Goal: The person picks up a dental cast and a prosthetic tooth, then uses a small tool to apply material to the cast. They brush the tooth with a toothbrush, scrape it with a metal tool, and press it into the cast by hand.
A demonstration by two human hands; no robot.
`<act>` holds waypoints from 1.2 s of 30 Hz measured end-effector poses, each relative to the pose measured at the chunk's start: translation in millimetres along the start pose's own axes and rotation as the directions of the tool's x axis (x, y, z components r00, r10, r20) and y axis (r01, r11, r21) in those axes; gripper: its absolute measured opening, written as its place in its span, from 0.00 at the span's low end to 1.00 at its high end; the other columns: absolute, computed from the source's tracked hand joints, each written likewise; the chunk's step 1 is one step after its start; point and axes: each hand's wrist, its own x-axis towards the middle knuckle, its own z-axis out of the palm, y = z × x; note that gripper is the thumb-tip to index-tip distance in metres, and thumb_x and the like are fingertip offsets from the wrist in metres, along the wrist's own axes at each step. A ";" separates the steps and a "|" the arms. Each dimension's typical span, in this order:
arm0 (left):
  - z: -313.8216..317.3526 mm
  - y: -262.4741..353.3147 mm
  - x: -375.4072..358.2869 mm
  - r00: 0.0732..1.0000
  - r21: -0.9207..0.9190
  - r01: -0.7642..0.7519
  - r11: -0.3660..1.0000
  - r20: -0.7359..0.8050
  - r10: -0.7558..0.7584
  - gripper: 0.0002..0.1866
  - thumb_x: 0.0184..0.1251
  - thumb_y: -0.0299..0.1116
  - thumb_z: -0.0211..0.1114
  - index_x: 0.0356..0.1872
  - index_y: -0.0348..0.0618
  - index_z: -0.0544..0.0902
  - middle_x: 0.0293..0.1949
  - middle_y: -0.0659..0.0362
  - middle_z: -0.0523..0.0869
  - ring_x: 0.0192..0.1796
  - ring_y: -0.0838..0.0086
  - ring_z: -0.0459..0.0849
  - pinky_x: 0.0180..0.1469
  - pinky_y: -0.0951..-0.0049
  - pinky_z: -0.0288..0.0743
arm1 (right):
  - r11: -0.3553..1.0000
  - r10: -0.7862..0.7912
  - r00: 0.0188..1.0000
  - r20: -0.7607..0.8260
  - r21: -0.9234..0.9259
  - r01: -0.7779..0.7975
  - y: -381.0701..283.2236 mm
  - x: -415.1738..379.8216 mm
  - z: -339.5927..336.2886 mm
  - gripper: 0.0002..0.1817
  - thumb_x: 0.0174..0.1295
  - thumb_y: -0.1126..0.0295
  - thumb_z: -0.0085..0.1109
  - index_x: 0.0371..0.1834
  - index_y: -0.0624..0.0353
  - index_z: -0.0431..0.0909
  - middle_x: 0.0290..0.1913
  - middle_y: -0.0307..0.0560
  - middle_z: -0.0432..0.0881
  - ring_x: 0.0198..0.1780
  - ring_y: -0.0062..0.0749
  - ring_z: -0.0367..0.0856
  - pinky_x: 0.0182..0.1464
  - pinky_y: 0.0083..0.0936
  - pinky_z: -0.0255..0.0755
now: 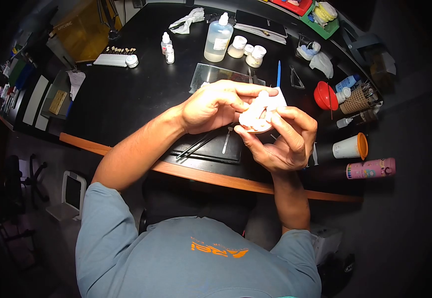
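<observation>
A pale dental cast, brightly lit and partly washed out, is held above the front of the bench between both hands. My left hand grips its left and far side, the index finger stretched along the top. Fingers and thumb of my right hand pinch the cast from the right and near side. Something white and flat, perhaps paper, shows behind it near the left fingertip. Below the hands lie dark tweezers and a small metal spatula on a black pad.
Behind the hands is a glass slab. Farther back stand a large liquid bottle, lidded jars and small dropper bottles. A tooth shade guide lies left. To the right are a red bowl, cup and pink bottle.
</observation>
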 end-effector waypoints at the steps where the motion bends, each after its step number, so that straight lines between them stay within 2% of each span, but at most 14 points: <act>1: 0.7 0.0 0.1 1.000 0.006 0.002 1.000 -0.005 -0.002 0.39 0.70 0.30 0.56 0.81 0.26 0.59 0.69 0.41 0.79 0.69 0.59 0.82 0.75 0.60 0.72 | 1.000 0.002 1.000 -0.002 0.003 -0.002 -0.3 0.1 0.3 0.35 0.41 0.69 0.92 0.56 0.54 0.84 0.54 0.50 0.78 0.49 0.34 0.85 0.44 0.26 0.87; 5: 0.8 0.3 0.1 1.000 0.002 0.005 1.000 0.008 -0.005 0.41 0.67 0.30 0.56 0.81 0.25 0.58 0.70 0.40 0.79 0.70 0.58 0.81 0.75 0.60 0.71 | 1.000 -0.014 1.000 -0.004 -0.004 0.014 -0.2 1.0 0.6 0.35 0.41 0.70 0.92 0.56 0.54 0.84 0.55 0.50 0.78 0.49 0.34 0.85 0.43 0.25 0.87; 11: 0.3 0.1 -0.1 1.000 0.098 -0.013 0.995 0.011 0.012 0.40 0.68 0.30 0.56 0.81 0.25 0.59 0.69 0.41 0.80 0.69 0.60 0.82 0.75 0.61 0.72 | 1.000 -0.016 1.000 -0.004 0.013 0.016 -1.9 3.1 0.7 0.34 0.42 0.71 0.91 0.56 0.55 0.85 0.55 0.50 0.78 0.48 0.34 0.85 0.43 0.25 0.87; 17: 0.9 0.8 -0.5 0.999 0.118 -0.040 0.992 0.004 0.039 0.40 0.68 0.30 0.55 0.81 0.26 0.59 0.67 0.42 0.82 0.67 0.61 0.83 0.74 0.61 0.73 | 1.000 -0.011 1.000 0.001 0.011 0.011 -2.0 4.4 -0.1 0.34 0.41 0.71 0.92 0.56 0.55 0.85 0.55 0.50 0.78 0.48 0.34 0.86 0.42 0.25 0.87; 19: 1.1 0.1 -0.3 1.000 0.059 -0.022 0.998 0.003 0.022 0.38 0.69 0.29 0.55 0.80 0.26 0.60 0.66 0.42 0.82 0.67 0.61 0.83 0.73 0.61 0.74 | 1.000 -0.007 1.000 0.010 -0.007 0.007 -3.4 5.1 -1.3 0.35 0.41 0.71 0.92 0.55 0.55 0.85 0.55 0.50 0.78 0.48 0.34 0.86 0.43 0.25 0.88; 23: 0.6 -1.9 1.0 0.999 -0.028 0.024 0.999 -0.039 -0.025 0.35 0.73 0.29 0.56 0.79 0.26 0.63 0.65 0.43 0.82 0.66 0.62 0.84 0.71 0.63 0.75 | 0.999 0.002 0.999 0.051 -0.040 0.000 -0.9 0.3 -2.7 0.38 0.39 0.64 0.93 0.57 0.52 0.82 0.56 0.47 0.77 0.50 0.35 0.84 0.46 0.28 0.85; 26: 1.4 -2.8 0.1 0.999 0.024 0.022 0.999 -0.046 -0.021 0.33 0.75 0.30 0.57 0.78 0.26 0.65 0.64 0.44 0.83 0.66 0.62 0.84 0.70 0.64 0.76 | 0.999 -0.004 0.998 0.055 -0.035 0.006 -1.8 2.8 -3.4 0.39 0.38 0.65 0.93 0.57 0.53 0.82 0.56 0.48 0.78 0.50 0.36 0.85 0.45 0.28 0.86; 28: 3.5 -2.8 -0.3 0.999 0.014 -0.006 1.000 -0.048 0.007 0.33 0.75 0.29 0.58 0.78 0.26 0.65 0.61 0.47 0.84 0.63 0.64 0.85 0.69 0.65 0.76 | 0.999 0.019 0.999 0.049 0.029 -0.020 -6.4 8.4 -3.0 0.34 0.41 0.76 0.90 0.56 0.55 0.84 0.56 0.50 0.77 0.46 0.34 0.88 0.44 0.24 0.89; 29: 3.3 -3.1 -0.5 0.998 0.017 -0.024 1.000 -0.056 0.025 0.33 0.75 0.29 0.59 0.78 0.25 0.65 0.59 0.48 0.85 0.62 0.64 0.85 0.68 0.65 0.76 | 0.997 0.034 0.998 0.058 0.062 -0.038 -7.4 9.3 -2.5 0.34 0.42 0.77 0.90 0.56 0.57 0.83 0.56 0.49 0.77 0.45 0.31 0.90 0.43 0.22 0.90; 30: 2.9 -2.9 -0.4 0.997 0.017 -0.040 0.999 -0.065 0.041 0.33 0.75 0.29 0.59 0.78 0.25 0.65 0.57 0.50 0.85 0.61 0.65 0.86 0.68 0.65 0.77 | 0.999 0.027 0.997 0.066 0.044 -0.030 -7.0 9.8 -3.4 0.34 0.42 0.78 0.89 0.56 0.57 0.84 0.56 0.49 0.77 0.45 0.30 0.91 0.42 0.21 0.91; 32: 5.0 1.9 -0.1 0.997 0.061 -0.031 0.998 -0.062 0.035 0.33 0.73 0.28 0.60 0.77 0.24 0.66 0.50 0.54 0.85 0.57 0.66 0.87 0.66 0.66 0.77 | 1.000 0.016 0.997 0.080 0.016 -0.018 -4.0 3.4 -3.7 0.37 0.39 0.69 0.93 0.55 0.55 0.83 0.55 0.48 0.77 0.49 0.34 0.87 0.47 0.26 0.90; 36: 15.1 4.8 -0.5 0.989 0.055 -0.003 0.998 -0.148 0.011 0.33 0.72 0.27 0.60 0.76 0.24 0.67 0.48 0.55 0.84 0.51 0.68 0.87 0.62 0.67 0.79 | 1.000 0.009 0.996 0.092 -0.012 -0.008 -4.5 3.4 -5.9 0.36 0.41 0.69 0.92 0.56 0.55 0.83 0.55 0.48 0.77 0.50 0.33 0.86 0.48 0.25 0.90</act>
